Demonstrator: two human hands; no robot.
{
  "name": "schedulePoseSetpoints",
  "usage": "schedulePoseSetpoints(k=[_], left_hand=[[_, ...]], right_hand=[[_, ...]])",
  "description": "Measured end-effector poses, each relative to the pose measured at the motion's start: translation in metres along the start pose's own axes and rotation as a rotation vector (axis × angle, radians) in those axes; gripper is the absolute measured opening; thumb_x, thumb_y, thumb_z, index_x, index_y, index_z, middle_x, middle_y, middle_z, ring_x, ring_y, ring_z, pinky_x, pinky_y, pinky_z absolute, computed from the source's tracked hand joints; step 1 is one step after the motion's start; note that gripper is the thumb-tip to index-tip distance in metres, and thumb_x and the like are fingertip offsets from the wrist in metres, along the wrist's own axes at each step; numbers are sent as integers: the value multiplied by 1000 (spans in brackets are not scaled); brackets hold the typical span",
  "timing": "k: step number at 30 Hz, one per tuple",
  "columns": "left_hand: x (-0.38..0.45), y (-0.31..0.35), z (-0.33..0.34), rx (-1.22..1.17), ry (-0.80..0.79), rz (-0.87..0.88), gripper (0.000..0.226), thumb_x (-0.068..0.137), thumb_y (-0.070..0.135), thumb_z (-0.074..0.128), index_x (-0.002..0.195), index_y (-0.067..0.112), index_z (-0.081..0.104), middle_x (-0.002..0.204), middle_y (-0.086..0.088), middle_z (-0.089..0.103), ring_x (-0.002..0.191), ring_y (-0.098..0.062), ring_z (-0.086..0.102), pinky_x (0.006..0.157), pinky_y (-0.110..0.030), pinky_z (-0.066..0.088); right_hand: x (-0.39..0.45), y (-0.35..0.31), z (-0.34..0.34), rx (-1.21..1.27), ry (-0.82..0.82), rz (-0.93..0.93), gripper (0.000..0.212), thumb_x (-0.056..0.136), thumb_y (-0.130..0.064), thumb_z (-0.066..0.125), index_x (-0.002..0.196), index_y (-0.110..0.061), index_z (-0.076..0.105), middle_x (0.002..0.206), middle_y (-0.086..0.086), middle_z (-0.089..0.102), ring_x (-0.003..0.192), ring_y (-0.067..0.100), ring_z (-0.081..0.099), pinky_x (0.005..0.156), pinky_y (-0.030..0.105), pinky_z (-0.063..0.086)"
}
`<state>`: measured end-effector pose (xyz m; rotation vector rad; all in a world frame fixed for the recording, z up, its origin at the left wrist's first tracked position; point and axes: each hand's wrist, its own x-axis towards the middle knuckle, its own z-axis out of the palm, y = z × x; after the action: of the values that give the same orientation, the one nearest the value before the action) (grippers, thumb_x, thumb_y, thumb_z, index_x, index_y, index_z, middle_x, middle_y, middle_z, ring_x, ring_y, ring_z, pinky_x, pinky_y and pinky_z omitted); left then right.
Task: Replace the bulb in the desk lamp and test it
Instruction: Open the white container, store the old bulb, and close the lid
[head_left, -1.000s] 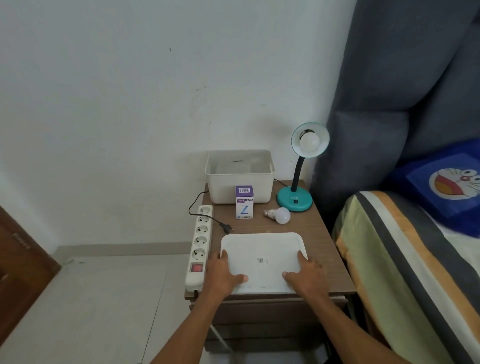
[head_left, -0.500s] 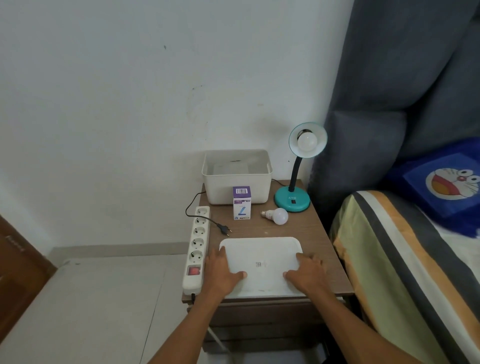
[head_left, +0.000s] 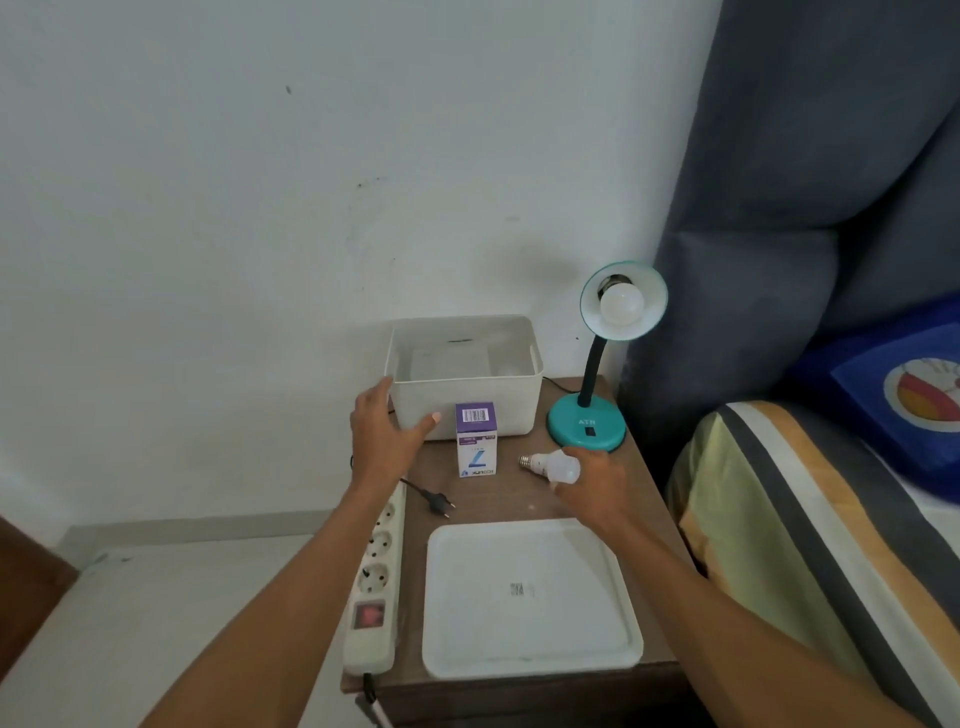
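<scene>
Barely begun, by the look of it: a bulb (head_left: 622, 303) sits in the desk lamp (head_left: 589, 415) at one o'clock on the table (head_left: 498, 501), its plug (head_left: 439, 503) lying loose. Right hand (head_left: 592, 486) closes on the spare bulb (head_left: 553, 466) at centre; left hand (head_left: 384, 434), spread and holding nothing, touches the bin (head_left: 464, 382) at eleven.

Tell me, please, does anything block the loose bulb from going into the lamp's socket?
Yes: an old bulb already sits in the lamp shade, filling the socket. The loose bulb lies on the table under the right hand.
</scene>
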<state>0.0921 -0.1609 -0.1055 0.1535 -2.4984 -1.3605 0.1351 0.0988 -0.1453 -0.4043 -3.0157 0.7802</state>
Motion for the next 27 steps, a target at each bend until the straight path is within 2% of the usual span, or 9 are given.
schedulePoseSetpoints(k=[2, 4, 6, 10, 15, 20, 24, 27], left_hand=[[24, -1, 1, -19, 13, 2, 93, 79, 40, 86, 155, 16, 39, 154, -11, 40, 144, -28, 37, 112, -39, 36], [50, -4, 3, -35, 10, -10, 100, 77, 44, 87, 158, 18, 35, 159, -9, 36, 148, -27, 34, 117, -42, 35], [69, -6, 5, -77, -16, -31, 107, 74, 48, 88, 160, 22, 30, 163, -7, 32, 150, -25, 32, 120, -46, 34], [107, -17, 15, -166, -132, -130, 126, 65, 56, 91, 163, 28, 17, 168, -4, 25, 152, -25, 29, 121, -51, 33], [126, -25, 31, -217, -225, -162, 137, 59, 52, 94, 165, 21, 12, 169, -4, 25, 152, -26, 31, 122, -48, 33], [124, -32, 29, -195, -273, -141, 157, 41, 73, 90, 165, 22, 8, 166, -8, 31, 151, -22, 34, 123, -47, 32], [121, -31, 26, -147, -289, -123, 152, 45, 70, 91, 165, 24, 8, 165, -8, 33, 151, -22, 33, 122, -48, 33], [122, -30, 26, -126, -297, -102, 148, 46, 69, 90, 164, 25, 12, 164, -8, 35, 151, -24, 35, 121, -49, 34]], right_hand=[[19, -3, 11, 14, -9, 38, 61, 80, -42, 75, 136, -30, 55, 134, 3, 59, 118, 19, 54, 101, 36, 48], [32, -8, 16, 7, -17, 65, 67, 81, -39, 77, 142, -32, 50, 144, 4, 50, 130, 23, 46, 106, 40, 43], [40, -10, 19, -26, -20, 62, 68, 82, -35, 78, 143, -35, 49, 148, 4, 45, 133, 25, 42, 107, 40, 42], [63, -6, 32, -33, -75, 30, 61, 81, -32, 79, 137, -38, 55, 140, 5, 52, 124, 24, 49, 102, 39, 48], [73, 4, 36, -3, -99, -14, 43, 84, -30, 75, 126, -32, 66, 121, 3, 65, 106, 21, 61, 91, 36, 53], [72, 5, 32, 55, -107, -11, 41, 85, -28, 76, 125, -29, 67, 115, 4, 68, 100, 19, 61, 87, 37, 54], [62, 3, 18, 229, -53, -48, 36, 83, -24, 77, 118, -20, 71, 106, -1, 68, 95, 14, 60, 83, 31, 53], [52, -2, -1, 359, 22, -104, 39, 81, -22, 78, 119, -25, 71, 115, -7, 64, 102, 9, 57, 88, 27, 50]])
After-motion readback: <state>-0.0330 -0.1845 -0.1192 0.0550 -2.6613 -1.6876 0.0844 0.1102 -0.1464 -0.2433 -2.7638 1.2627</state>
